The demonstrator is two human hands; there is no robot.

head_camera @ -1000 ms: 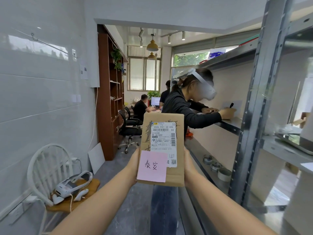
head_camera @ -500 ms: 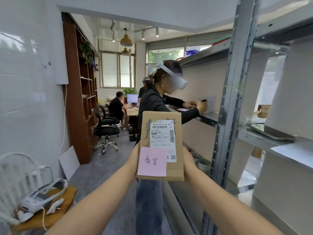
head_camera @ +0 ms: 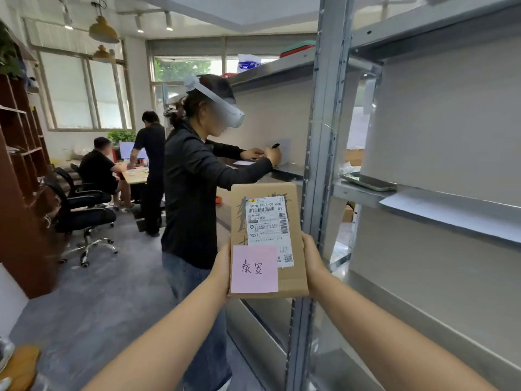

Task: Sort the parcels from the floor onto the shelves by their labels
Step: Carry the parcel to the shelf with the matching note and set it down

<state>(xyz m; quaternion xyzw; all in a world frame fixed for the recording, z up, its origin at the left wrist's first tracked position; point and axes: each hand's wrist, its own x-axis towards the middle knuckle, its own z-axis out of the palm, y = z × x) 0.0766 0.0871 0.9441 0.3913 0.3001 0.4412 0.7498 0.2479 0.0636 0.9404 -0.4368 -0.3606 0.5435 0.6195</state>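
I hold a flat brown cardboard parcel (head_camera: 296,221) upright in front of me, at chest height. A white shipping label (head_camera: 267,221) covers its upper face and a pink sticky note (head_camera: 253,269) with handwritten characters sits at its lower left. My left hand (head_camera: 221,266) grips the parcel's left edge and my right hand (head_camera: 313,261) grips its right edge. The grey metal shelving (head_camera: 423,198) stands to my right, its upright post (head_camera: 324,136) just behind the parcel.
A person in a black top with a white headset (head_camera: 197,179) stands close ahead, writing on a shelf. Two more people are at a desk (head_camera: 135,173) further back. Black office chairs (head_camera: 84,210) and a brown bookcase (head_camera: 19,179) line the left. A tray (head_camera: 369,182) lies on the shelf.
My view has swung right toward the metal shelving; the white chair and left wall have slid out of sight. The parcel stays held in both hands, and the person ahead looks closer.
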